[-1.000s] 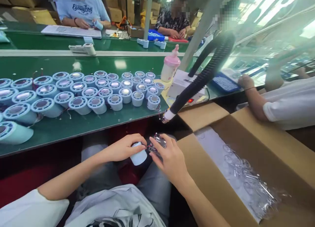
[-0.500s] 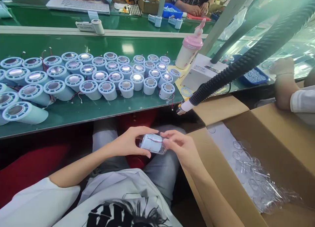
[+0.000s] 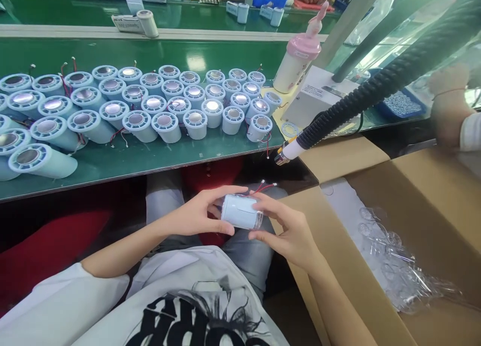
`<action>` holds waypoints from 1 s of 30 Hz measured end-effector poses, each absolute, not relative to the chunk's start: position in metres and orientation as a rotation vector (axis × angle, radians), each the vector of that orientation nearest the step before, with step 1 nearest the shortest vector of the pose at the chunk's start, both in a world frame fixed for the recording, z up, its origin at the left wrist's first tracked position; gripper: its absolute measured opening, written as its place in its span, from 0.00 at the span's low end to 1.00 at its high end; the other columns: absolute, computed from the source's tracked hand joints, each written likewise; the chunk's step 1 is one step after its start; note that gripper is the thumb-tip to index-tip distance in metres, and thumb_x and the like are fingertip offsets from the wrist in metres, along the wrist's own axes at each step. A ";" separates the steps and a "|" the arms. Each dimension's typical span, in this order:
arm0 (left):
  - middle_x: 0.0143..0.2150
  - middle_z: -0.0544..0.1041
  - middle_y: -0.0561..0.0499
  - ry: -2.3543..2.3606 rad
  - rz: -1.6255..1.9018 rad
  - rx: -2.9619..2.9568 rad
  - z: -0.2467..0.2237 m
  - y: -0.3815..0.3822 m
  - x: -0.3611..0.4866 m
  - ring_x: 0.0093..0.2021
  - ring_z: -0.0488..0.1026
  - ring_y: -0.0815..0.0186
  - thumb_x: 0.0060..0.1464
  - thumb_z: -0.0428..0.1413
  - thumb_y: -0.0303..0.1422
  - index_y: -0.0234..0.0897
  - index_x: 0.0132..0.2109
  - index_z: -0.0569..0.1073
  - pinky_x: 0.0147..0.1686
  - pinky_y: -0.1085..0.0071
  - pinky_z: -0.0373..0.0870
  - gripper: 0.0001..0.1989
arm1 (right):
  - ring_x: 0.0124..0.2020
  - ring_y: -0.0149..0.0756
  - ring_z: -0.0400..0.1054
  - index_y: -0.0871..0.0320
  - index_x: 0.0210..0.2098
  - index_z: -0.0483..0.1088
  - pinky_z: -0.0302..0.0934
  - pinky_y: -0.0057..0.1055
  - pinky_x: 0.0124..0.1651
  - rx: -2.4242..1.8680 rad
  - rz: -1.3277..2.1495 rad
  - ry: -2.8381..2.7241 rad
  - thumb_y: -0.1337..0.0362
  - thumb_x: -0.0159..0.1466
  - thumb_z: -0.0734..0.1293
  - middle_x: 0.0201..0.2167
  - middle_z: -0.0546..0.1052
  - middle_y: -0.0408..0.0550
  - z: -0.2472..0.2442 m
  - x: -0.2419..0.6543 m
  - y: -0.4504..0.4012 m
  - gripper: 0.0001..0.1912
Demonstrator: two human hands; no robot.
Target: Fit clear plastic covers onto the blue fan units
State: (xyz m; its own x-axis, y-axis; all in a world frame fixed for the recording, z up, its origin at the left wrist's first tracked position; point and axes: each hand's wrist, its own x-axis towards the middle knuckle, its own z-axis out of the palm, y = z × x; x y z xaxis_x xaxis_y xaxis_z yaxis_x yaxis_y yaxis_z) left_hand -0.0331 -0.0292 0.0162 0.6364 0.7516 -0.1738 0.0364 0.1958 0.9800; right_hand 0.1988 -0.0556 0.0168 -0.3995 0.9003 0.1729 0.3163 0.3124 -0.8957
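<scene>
Above my lap I hold a light-blue cylindrical housing (image 3: 237,212) lying sideways, with clear plastic showing around its right end. My left hand (image 3: 203,213) wraps the left end, thumb below and fingers over the top. At the right end my right hand (image 3: 287,226) grips it, fingers on the upper side and thumb near the lower edge. Thin red wires (image 3: 263,187) with small white plugs stick out above the housing. Many similar light-blue housings (image 3: 195,124) stand in rows on the green bench (image 3: 169,155), several with wires trailing.
To my right, an open cardboard box (image 3: 338,256) holds clear plastic pieces (image 3: 398,266). A black ribbed hose (image 3: 338,110) reaches down over the bench edge near a pink-lidded bottle (image 3: 296,60) and a white metal box (image 3: 319,93). Another person's arm (image 3: 449,100) is at far right.
The housing has been turned, so its wires have gone from the facing side to the top. My right fingers have shifted from a pinch at the end to a wider grip. The view has tilted down.
</scene>
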 end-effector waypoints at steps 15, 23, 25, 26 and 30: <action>0.61 0.67 0.44 0.685 0.601 1.585 0.028 -0.028 -0.035 0.58 0.67 0.55 0.45 0.66 0.32 0.45 0.61 0.64 0.54 0.64 0.68 0.36 | 0.44 0.38 0.72 0.51 0.47 0.68 0.72 0.34 0.44 -1.058 1.509 -1.496 0.59 0.54 0.74 0.43 0.75 0.47 0.028 0.199 -0.058 0.23; 0.63 0.65 0.43 0.655 0.625 1.677 0.026 -0.027 -0.037 0.62 0.63 0.53 0.46 0.65 0.31 0.45 0.62 0.63 0.55 0.62 0.68 0.36 | 0.39 0.37 0.71 0.53 0.46 0.65 0.69 0.31 0.37 -1.075 1.727 -1.304 0.54 0.55 0.73 0.39 0.75 0.47 0.029 0.196 -0.057 0.23; 0.63 0.65 0.42 0.647 0.626 1.699 0.025 -0.027 -0.038 0.62 0.63 0.53 0.46 0.65 0.31 0.44 0.62 0.63 0.54 0.62 0.69 0.35 | 0.35 0.34 0.70 0.54 0.44 0.65 0.68 0.29 0.34 -1.109 1.748 -1.271 0.53 0.55 0.73 0.35 0.74 0.45 0.029 0.194 -0.056 0.23; 0.62 0.65 0.42 0.643 0.629 1.710 0.025 -0.027 -0.038 0.62 0.63 0.53 0.46 0.65 0.31 0.44 0.62 0.63 0.54 0.63 0.69 0.35 | 0.33 0.33 0.70 0.54 0.43 0.65 0.68 0.28 0.33 -1.121 1.761 -1.250 0.52 0.54 0.73 0.33 0.74 0.44 0.029 0.194 -0.056 0.22; 0.62 0.65 0.42 0.621 0.645 1.761 0.025 -0.027 -0.039 0.61 0.63 0.54 0.46 0.65 0.31 0.44 0.62 0.63 0.54 0.63 0.68 0.36 | 0.26 0.28 0.68 0.55 0.40 0.65 0.68 0.24 0.27 -1.114 1.820 -1.149 0.51 0.55 0.72 0.29 0.73 0.41 0.027 0.189 -0.054 0.20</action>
State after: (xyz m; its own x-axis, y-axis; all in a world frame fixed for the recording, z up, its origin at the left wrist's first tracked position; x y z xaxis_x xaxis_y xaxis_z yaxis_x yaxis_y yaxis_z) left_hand -0.0391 -0.0265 0.0254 0.7135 0.6909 0.1163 0.0906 -0.2556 0.9625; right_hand 0.1894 -0.0540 0.0270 -0.3832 0.8759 -0.2933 -0.1118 -0.3592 -0.9266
